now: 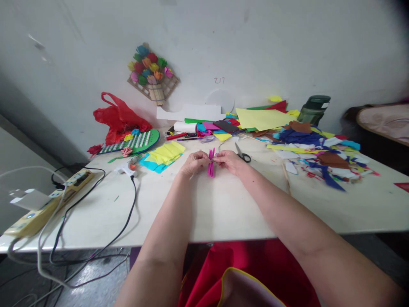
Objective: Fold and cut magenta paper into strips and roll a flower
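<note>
A small bundle of folded magenta paper (211, 169), pinched narrow at its middle, is held upright between my two hands above the white table (223, 213). My left hand (194, 163) grips it from the left with thumb and fingers closed. From the right, my right hand (228, 161) pinches the same middle part. A thin pale strand hangs by my left fingers. Black-handled scissors (244, 157) lie just beyond my right hand. Yellow sheets (168, 152) on blue sheets (156, 164) lie to the left of my left hand.
A glue gun (128, 167) with a black cord and a power strip (47, 204) are at the left. Behind them are a green board (147, 141) and red bag (116, 115). Paper scraps (332, 160) and a dark bottle (315, 109) occupy the right.
</note>
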Available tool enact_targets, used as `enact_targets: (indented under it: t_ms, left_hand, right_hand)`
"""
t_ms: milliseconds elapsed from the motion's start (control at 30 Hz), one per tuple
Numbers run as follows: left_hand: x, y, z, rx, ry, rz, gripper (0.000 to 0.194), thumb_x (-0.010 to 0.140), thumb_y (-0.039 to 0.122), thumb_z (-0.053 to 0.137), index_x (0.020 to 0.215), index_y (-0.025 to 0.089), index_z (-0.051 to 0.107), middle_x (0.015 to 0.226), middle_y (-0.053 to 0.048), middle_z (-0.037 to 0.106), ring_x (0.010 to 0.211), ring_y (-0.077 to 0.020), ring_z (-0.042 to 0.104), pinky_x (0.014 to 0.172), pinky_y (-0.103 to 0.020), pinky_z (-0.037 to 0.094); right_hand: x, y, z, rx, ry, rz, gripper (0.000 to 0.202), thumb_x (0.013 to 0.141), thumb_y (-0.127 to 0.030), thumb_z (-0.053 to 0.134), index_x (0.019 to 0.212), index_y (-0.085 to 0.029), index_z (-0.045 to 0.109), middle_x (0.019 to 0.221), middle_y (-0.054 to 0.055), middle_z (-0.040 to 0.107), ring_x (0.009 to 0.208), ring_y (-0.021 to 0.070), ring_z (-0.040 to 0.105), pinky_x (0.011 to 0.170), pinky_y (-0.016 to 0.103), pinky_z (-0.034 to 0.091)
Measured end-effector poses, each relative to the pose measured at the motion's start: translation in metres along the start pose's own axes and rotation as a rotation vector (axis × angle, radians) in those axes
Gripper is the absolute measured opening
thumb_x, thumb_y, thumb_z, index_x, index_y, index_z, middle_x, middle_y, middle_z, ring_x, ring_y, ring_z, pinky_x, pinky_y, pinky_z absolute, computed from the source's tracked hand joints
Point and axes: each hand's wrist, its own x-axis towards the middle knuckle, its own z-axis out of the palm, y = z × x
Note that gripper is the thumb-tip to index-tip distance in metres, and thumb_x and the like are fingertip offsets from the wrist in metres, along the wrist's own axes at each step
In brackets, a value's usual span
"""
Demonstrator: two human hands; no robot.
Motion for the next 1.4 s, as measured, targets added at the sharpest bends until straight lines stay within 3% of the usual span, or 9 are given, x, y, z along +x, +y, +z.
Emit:
enact_targets:
  t_ms: [133, 267, 433, 667, 900, 1067, 1267, 1400]
  left_hand:
    - [0.003, -0.003, -0.002, -0.012, 0.026, 0.040, 0.014, 0.061, 0.027, 0.058, 0.067, 0.014, 0.061, 0.079, -0.003, 0.061, 0.071, -0.0128, 0.053, 0.061, -0.023, 0.040]
    - [0.008, -0.009, -0.005, -0.083, 0.122, 0.131, 0.023, 0.065, 0.026, 0.048, 0.079, 0.016, 0.064, 0.093, -0.005, 0.065, 0.083, -0.0158, 0.056, 0.064, -0.024, 0.042]
    - [0.009, -0.007, 0.000, -0.049, 0.096, 0.131, 0.035, 0.060, 0.018, 0.048, 0.092, 0.016, 0.062, 0.089, -0.006, 0.069, 0.085, -0.0179, 0.059, 0.069, -0.028, 0.044]
    - [0.009, -0.003, 0.006, 0.203, 0.111, 0.137, 0.029, 0.058, 0.016, 0.053, 0.085, 0.016, 0.065, 0.082, -0.005, 0.069, 0.083, -0.0190, 0.059, 0.078, -0.031, 0.045]
    - [0.010, -0.005, 0.006, 0.279, 0.123, 0.117, 0.022, 0.062, 0.019, 0.054, 0.079, 0.018, 0.067, 0.082, -0.004, 0.069, 0.080, -0.0180, 0.060, 0.076, -0.029, 0.046]
    - [0.011, -0.009, 0.006, 0.210, 0.146, 0.084, 0.024, 0.060, 0.017, 0.053, 0.081, 0.015, 0.066, 0.078, -0.005, 0.069, 0.078, -0.0174, 0.062, 0.075, -0.029, 0.047]
    - [0.013, -0.012, 0.008, 0.056, 0.130, -0.014, 0.022, 0.061, 0.017, 0.056, 0.082, 0.014, 0.063, 0.073, -0.004, 0.066, 0.069, -0.0146, 0.060, 0.062, -0.025, 0.045]
    - [0.014, -0.015, 0.011, -0.032, 0.101, 0.001, 0.018, 0.061, 0.016, 0.060, 0.079, 0.014, 0.061, 0.065, -0.001, 0.063, 0.059, -0.0113, 0.057, 0.056, -0.022, 0.043]
  right_hand:
    - [0.001, 0.001, 0.000, -0.006, -0.001, -0.019, 0.024, 0.050, -0.010, 0.077, 0.058, -0.014, 0.054, 0.045, -0.005, 0.052, 0.040, 0.0065, 0.044, 0.039, 0.020, 0.034]
    - [0.001, 0.000, 0.001, -0.005, -0.013, -0.025, 0.028, 0.045, -0.012, 0.079, 0.059, -0.015, 0.055, 0.046, -0.004, 0.054, 0.041, 0.0070, 0.045, 0.039, 0.021, 0.034]
    - [0.001, 0.000, 0.001, -0.019, -0.008, -0.023, 0.029, 0.043, -0.014, 0.079, 0.059, -0.015, 0.055, 0.047, -0.004, 0.054, 0.041, 0.0071, 0.045, 0.041, 0.022, 0.035]
    - [0.002, 0.002, 0.001, -0.081, 0.013, -0.073, 0.023, 0.046, -0.015, 0.076, 0.058, -0.015, 0.057, 0.051, -0.003, 0.055, 0.047, 0.0080, 0.048, 0.042, 0.021, 0.035]
    - [0.002, 0.005, 0.002, -0.285, 0.048, -0.206, 0.011, 0.054, -0.014, 0.068, 0.058, -0.017, 0.059, 0.052, -0.004, 0.056, 0.049, 0.0077, 0.047, 0.046, 0.020, 0.039]
    - [0.010, 0.011, -0.001, -0.486, 0.094, -0.338, 0.006, 0.058, -0.016, 0.067, 0.058, -0.018, 0.061, 0.051, -0.004, 0.055, 0.048, 0.0096, 0.047, 0.047, 0.022, 0.039]
    - [0.013, 0.014, -0.002, -0.658, 0.170, -0.556, 0.009, 0.063, -0.013, 0.062, 0.063, -0.020, 0.067, 0.063, -0.001, 0.065, 0.060, 0.0132, 0.057, 0.061, 0.025, 0.043]
    - [0.009, 0.010, 0.000, -0.714, 0.212, -0.591, 0.009, 0.066, -0.015, 0.062, 0.062, -0.021, 0.068, 0.066, 0.000, 0.068, 0.067, 0.0160, 0.060, 0.067, 0.027, 0.045]
